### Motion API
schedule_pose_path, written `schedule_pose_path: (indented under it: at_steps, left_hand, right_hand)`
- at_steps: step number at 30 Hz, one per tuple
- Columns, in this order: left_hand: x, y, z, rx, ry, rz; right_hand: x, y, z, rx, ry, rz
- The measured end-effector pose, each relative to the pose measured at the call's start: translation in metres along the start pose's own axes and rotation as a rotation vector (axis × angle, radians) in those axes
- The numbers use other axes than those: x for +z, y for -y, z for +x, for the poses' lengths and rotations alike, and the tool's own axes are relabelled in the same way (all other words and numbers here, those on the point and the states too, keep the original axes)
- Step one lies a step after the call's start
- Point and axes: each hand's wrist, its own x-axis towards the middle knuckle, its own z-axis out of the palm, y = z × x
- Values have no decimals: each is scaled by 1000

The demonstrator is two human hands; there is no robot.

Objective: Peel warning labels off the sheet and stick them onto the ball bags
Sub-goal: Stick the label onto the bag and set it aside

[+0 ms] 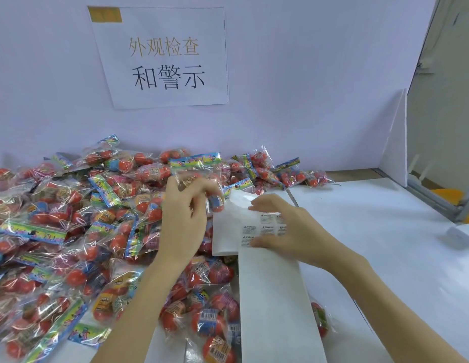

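A big heap of clear ball bags [79, 231] with red balls and coloured header cards covers the left of the table. My left hand [183, 218] grips one ball bag [202, 184] lifted above the heap, fingers curled round it. A long white label sheet [270, 297] runs from the front edge up to the middle, with small warning labels [251, 230] on its upper part. My right hand [283, 226] lies over those labels, fingers spread and fingertips on the sheet; whether a label is pinched is unclear.
A white wall with a printed paper sign [162, 56] stands behind the heap. A white partition [396, 142] and a metal frame [437, 195] close the right side. A small white device [461, 235] lies at the far right on the white table [372, 218].
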Motion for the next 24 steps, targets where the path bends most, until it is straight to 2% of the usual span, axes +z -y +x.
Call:
schedule_pose_path:
  at_steps: [3, 5, 7, 9, 15, 24]
  left_hand:
    - [6, -4, -4, -39, 34, 2]
    - [7, -8, -7, -120, 163, -64]
    - [7, -6, -9, -80, 300, -83]
    - [10, -2, -11, -5, 364, -29]
    - [11, 3, -9, 17, 297, 49]
    - [12, -1, -8, 26, 327, 80]
  right_hand:
    - [3, 3, 0, -35, -114, 13]
    - [6, 6, -1, -78, -176, 39]
    - [10, 10, -2, -117, -205, 72]
    - [11, 13, -2, -154, -225, 90]
    - [1, 12, -1, -165, -270, 86]
    - [-1, 7, 0, -278, -339, -95]
